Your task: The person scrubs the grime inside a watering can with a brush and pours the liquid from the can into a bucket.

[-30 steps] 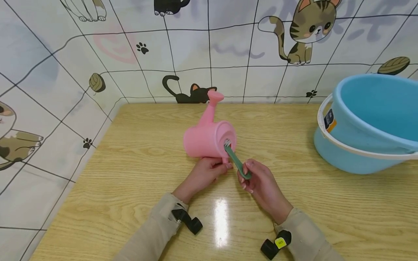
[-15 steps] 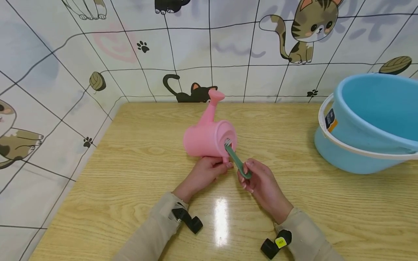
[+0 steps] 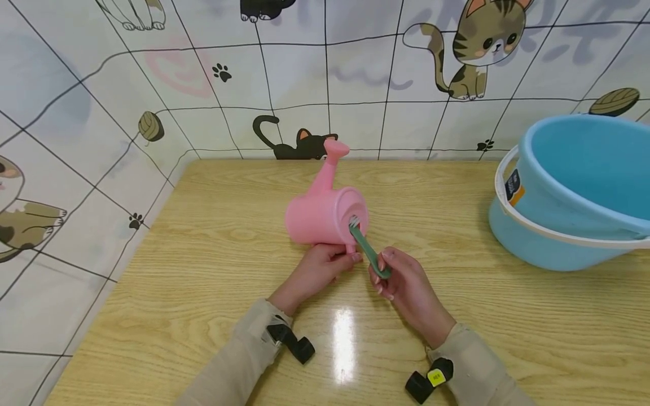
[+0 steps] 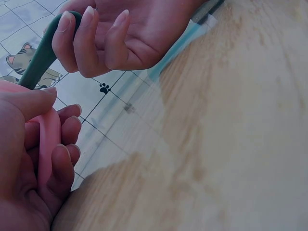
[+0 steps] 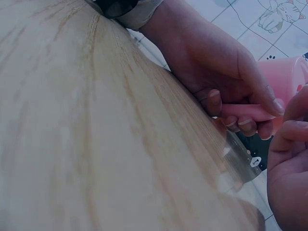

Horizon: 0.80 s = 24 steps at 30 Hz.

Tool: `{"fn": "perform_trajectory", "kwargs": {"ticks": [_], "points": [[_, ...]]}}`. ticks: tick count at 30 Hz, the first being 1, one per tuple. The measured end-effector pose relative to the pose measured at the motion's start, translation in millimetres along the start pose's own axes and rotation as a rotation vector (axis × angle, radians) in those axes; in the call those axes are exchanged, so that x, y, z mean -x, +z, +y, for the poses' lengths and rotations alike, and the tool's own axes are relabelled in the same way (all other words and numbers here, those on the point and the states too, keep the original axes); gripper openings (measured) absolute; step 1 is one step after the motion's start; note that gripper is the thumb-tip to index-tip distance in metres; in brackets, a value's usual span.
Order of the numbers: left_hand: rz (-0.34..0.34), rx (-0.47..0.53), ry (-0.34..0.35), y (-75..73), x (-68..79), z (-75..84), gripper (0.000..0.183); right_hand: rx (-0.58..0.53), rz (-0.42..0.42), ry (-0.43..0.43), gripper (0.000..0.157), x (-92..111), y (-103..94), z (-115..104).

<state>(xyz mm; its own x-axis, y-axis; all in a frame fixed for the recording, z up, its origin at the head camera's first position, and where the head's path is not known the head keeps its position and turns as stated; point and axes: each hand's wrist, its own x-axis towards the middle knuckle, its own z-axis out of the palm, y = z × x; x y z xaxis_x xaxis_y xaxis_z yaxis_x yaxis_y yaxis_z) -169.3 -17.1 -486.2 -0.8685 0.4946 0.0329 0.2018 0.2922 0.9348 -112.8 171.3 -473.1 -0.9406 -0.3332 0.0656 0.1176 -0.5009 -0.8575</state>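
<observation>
A pink watering can (image 3: 315, 217) stands in the middle of the table, its spout toward the back wall and its round opening facing right. My left hand (image 3: 320, 268) grips its handle, with fingers curled round the pink loop (image 4: 48, 139) in the left wrist view. My right hand (image 3: 411, 290) pinches the end of a green-handled brush (image 3: 369, 251). White bristle-like strands show where the brush enters the can's opening; the rest of its head is hidden inside. In the right wrist view, my right hand (image 5: 291, 168) shows only partly, at the right edge.
A light blue bucket (image 3: 548, 251) with a white handle (image 3: 558, 231) stands at the right. The wooden table (image 3: 203, 237) meets a cat-patterned wall covering (image 3: 355, 73) at the back and left.
</observation>
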Motion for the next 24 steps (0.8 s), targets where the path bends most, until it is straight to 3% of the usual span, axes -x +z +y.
{"fn": "perform_trajectory", "kwargs": {"ticks": [24], "points": [[-0.004,-0.015,0.023,-0.4,0.9,0.7,0.028,0.010,0.002,0.007,0.030,-0.1,-0.6,0.4]]}}
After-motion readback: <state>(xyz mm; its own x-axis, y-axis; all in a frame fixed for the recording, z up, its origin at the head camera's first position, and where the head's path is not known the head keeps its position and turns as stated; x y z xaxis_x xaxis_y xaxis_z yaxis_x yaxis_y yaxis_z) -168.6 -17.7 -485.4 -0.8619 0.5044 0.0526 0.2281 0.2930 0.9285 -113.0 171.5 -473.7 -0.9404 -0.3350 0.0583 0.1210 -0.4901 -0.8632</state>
